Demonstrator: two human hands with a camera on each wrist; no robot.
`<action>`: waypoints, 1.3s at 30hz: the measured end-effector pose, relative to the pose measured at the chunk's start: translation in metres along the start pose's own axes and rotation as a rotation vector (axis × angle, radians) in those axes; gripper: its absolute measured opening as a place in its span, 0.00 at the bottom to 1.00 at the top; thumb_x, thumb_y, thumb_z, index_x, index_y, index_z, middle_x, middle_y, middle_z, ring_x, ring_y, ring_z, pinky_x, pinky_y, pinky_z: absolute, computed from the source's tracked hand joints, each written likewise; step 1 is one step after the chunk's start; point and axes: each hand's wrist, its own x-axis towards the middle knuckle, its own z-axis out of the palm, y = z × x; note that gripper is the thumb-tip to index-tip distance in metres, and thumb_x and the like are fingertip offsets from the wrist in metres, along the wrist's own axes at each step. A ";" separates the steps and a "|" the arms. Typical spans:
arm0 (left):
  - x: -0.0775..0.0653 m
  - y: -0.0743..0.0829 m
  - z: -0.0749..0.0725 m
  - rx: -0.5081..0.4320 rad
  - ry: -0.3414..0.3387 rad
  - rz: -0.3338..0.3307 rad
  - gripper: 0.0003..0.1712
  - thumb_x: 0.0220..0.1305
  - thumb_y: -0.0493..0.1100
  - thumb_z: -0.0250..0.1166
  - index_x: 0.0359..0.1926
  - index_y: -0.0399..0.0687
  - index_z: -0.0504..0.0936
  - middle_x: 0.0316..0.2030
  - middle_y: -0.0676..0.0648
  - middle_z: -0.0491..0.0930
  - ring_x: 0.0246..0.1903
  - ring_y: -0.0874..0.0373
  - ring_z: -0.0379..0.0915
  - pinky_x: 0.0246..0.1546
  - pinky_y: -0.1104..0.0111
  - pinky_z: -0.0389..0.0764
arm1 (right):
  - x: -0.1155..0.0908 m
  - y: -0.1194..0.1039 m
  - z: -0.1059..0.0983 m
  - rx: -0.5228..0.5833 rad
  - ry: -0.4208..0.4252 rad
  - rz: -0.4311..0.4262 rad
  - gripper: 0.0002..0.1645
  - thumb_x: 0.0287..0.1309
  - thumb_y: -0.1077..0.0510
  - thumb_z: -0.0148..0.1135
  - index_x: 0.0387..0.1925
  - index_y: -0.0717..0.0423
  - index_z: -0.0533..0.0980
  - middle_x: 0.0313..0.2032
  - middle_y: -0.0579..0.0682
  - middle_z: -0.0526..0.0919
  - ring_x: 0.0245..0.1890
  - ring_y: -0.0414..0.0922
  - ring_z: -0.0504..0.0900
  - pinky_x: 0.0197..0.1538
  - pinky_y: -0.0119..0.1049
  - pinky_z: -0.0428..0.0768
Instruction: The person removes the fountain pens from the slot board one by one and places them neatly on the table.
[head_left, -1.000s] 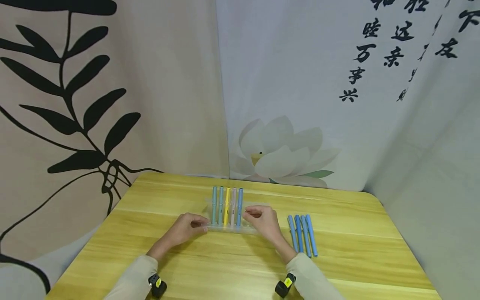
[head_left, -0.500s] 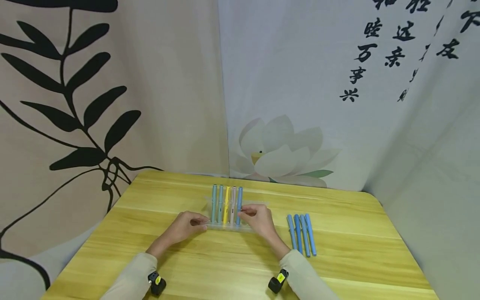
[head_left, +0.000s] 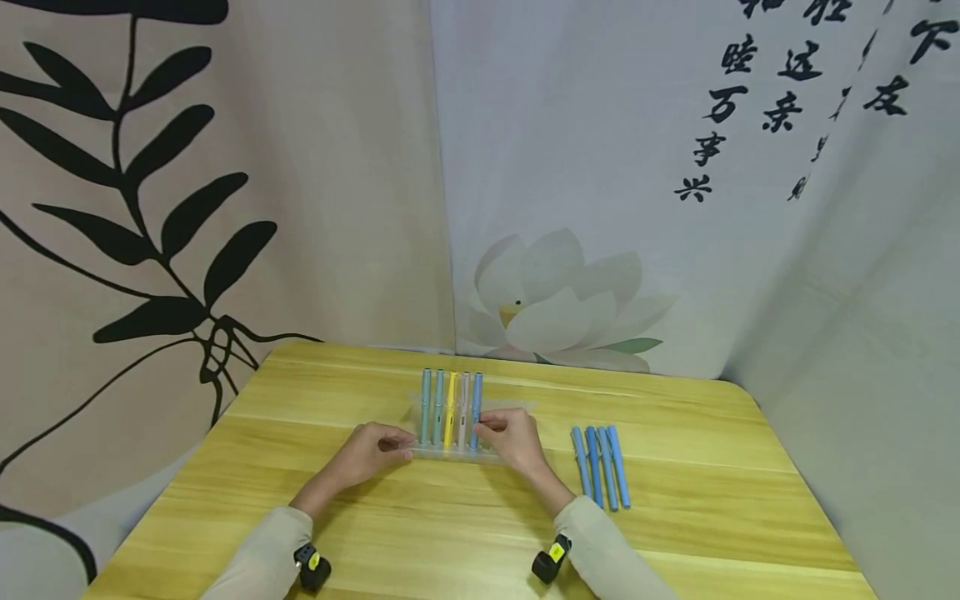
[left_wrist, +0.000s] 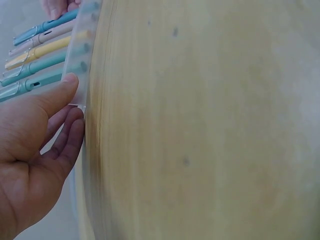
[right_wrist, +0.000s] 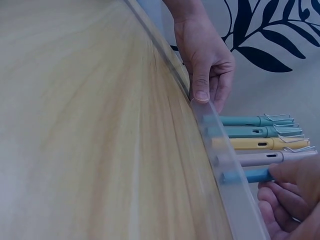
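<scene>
A clear plastic pen stand [right_wrist: 239, 195] stands on the table, holding several upright pens in a row: two green pens [head_left: 426, 404], a yellow pen [head_left: 451, 404], a pale pinkish-grey pen [right_wrist: 240, 159] and a blue pen [head_left: 477, 396]. My left hand [head_left: 371, 454] pinches the stand's left end, its thumb against the front edge in the left wrist view. At the row's right end, my right hand [head_left: 516, 437] pinches the blue pen between thumb and fingers. Part of that pen is hidden behind the hand in the right wrist view.
Several blue pens [head_left: 606, 467] lie side by side on the wooden table [head_left: 720, 500], right of my right forearm. Behind the table's far edge hang printed curtains [head_left: 352, 208]. Each wrist carries a small black camera [head_left: 551, 560].
My right hand has moved slightly left to the blue pen in the stand and now pinches it. The left hand has stayed on the stand's end.
</scene>
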 end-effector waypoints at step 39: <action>0.001 -0.005 0.001 -0.022 -0.003 -0.001 0.14 0.68 0.42 0.70 0.51 0.41 0.88 0.47 0.44 0.88 0.45 0.54 0.83 0.45 0.66 0.83 | -0.002 -0.018 -0.026 0.008 0.054 -0.037 0.13 0.64 0.53 0.71 0.46 0.56 0.87 0.39 0.49 0.91 0.38 0.43 0.89 0.42 0.37 0.86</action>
